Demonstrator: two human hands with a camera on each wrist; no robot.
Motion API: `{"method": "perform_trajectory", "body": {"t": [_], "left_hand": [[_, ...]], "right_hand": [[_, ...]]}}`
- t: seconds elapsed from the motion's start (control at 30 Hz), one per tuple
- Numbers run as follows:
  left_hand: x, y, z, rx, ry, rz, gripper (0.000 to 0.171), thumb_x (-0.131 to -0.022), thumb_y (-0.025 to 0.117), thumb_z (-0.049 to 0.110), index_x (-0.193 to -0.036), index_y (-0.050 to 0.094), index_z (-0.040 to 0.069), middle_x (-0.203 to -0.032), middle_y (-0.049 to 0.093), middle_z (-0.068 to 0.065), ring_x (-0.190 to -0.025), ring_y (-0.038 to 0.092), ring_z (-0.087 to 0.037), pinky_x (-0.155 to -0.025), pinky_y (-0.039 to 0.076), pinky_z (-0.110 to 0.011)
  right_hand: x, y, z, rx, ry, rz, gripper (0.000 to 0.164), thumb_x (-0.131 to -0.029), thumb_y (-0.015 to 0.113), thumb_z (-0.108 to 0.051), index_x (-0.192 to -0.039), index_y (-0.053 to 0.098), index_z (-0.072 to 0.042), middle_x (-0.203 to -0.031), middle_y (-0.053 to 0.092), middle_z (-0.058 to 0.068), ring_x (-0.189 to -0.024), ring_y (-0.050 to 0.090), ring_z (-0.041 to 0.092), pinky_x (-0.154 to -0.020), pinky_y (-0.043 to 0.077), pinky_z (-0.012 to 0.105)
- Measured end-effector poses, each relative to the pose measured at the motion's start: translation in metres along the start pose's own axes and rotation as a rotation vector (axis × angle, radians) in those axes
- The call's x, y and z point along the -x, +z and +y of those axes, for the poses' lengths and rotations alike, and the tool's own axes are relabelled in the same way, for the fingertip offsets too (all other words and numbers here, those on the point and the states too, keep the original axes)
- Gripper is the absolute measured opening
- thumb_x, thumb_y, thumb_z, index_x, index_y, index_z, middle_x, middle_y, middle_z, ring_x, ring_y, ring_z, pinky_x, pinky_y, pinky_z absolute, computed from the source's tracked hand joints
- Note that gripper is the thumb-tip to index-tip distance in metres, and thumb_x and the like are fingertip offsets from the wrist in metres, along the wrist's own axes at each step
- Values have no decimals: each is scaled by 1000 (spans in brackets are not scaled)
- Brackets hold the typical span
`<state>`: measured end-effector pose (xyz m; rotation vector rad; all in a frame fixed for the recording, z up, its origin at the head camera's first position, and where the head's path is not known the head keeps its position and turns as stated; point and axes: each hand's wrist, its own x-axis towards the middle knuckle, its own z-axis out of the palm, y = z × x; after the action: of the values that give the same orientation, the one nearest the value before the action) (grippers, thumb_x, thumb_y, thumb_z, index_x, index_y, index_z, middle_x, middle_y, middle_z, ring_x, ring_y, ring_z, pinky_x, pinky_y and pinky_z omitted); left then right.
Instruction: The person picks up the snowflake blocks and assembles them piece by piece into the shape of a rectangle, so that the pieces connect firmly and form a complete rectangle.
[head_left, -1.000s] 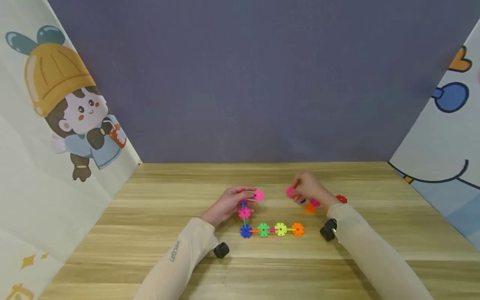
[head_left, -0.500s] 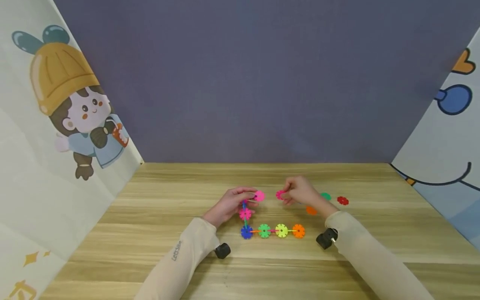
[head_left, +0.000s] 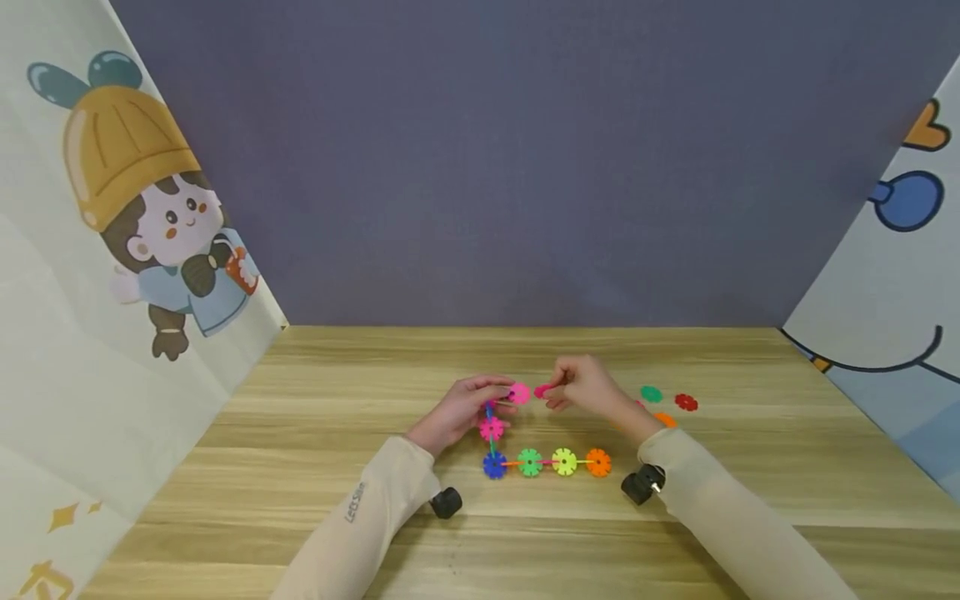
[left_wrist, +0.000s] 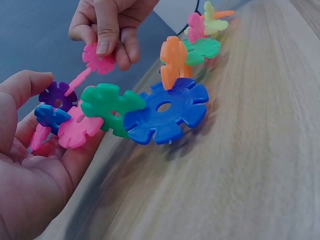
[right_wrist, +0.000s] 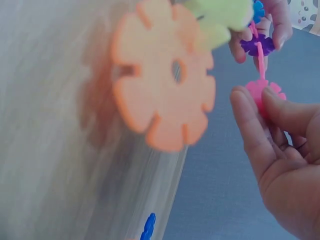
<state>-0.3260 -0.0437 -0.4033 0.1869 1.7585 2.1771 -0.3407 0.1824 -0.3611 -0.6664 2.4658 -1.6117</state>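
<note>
- Broadly, a dark purple-grey panel [head_left: 480,167] filled the back, flanked by a left side panel [head_left: 60,358] with a cartoon figure [head_left: 172,217] in a yellow hat and a right side panel [head_left: 885,283] with parts of another drawing
- Below them spread a wood-grain table [head_left: 525,542], pale with darker streaks
- A left sleeve [head_left: 360,508], cream and marked with small lettering, and a plain cream right sleeve [head_left: 738,508] reached over it from the near side
- A chain [head_left: 547,462] of slotted discs made an L at the table's middle, running from the left hand [head_left: 463,408] nearer the person to a blue disc [head_left: 494,472] at the corner, then rightward through a green disc [head_left: 529,471] and a yellow disc [head_left: 565,454] to an orange disc [head_left: 598,454] at its end
- The left hand pinched a purple disc [right_wrist: 260,46] near the chain's upper end, its other fingers loosely bent around the neighbouring pieces
- The right hand [head_left: 588,387] pinched a held pink disc [left_wrist: 98,59] between thumb and fingers, just beside the end pink disc [head_left: 518,393] of the chain; whether their edges touched could not be told
- Two black wrist cameras [head_left: 447,502] sat by the cuffs
- Loose on the table, near the right wrist, lay a flat green piece [head_left: 651,393], a red piece [head_left: 686,402] and a partly hidden orange piece [head_left: 663,420]
</note>
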Motion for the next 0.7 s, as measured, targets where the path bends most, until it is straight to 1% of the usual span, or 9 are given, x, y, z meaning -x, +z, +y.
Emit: {"method": "perform_trajectory", "body": {"t": [0.17, 0.4, 0.47, 0.57, 0.7], "left_hand": [[0, 1, 0, 9, -10, 2, 34, -98, 57, 2, -130, 57, -11, -98, 70, -3, -76, 70, -13, -73, 62, -35], [-1, -1, 0, -5, -2, -5, 35, -99, 57, 5, -130, 57, -10, -101, 71, -6, -78, 70, -13, -75, 62, -36], [-1, -1, 0, -10, -6, -2, 34, -99, 58, 5, -130, 58, -10, -103, 71, -6, -78, 70, -13, -75, 62, -37], [-3, -1, -1, -17, -18, 1, 34, -99, 58, 5, -130, 59, -9, -107, 71, -9, -78, 70, -14, -76, 62, -38], [-4, 0, -1, -24, -27, -6, 34, -99, 57, 5, -131, 59, -8, -109, 71, -10, -79, 70, -13, -78, 61, -39]], "right_hand": [[0, 5, 2, 5, -20, -3, 16, -81, 63, 22, -76, 58, 8, -76, 70, 23, -71, 72, 38, -63, 62, 47], [0, 6, 4, -50, -5, -1, 16, -81, 64, 22, -77, 56, 9, -80, 69, 22, -78, 71, 44, -67, 62, 46], [1, 6, 3, -49, -6, -6, 16, -82, 63, 22, -78, 56, 9, -81, 69, 23, -78, 70, 46, -67, 62, 46], [0, 5, 3, -53, -5, -20, 15, -82, 62, 22, -78, 55, 10, -82, 69, 24, -79, 70, 46, -68, 62, 45], [-2, 5, 5, -58, -20, -27, 15, -82, 60, 23, -78, 55, 11, -83, 69, 26, -79, 71, 44, -68, 62, 44]]}}
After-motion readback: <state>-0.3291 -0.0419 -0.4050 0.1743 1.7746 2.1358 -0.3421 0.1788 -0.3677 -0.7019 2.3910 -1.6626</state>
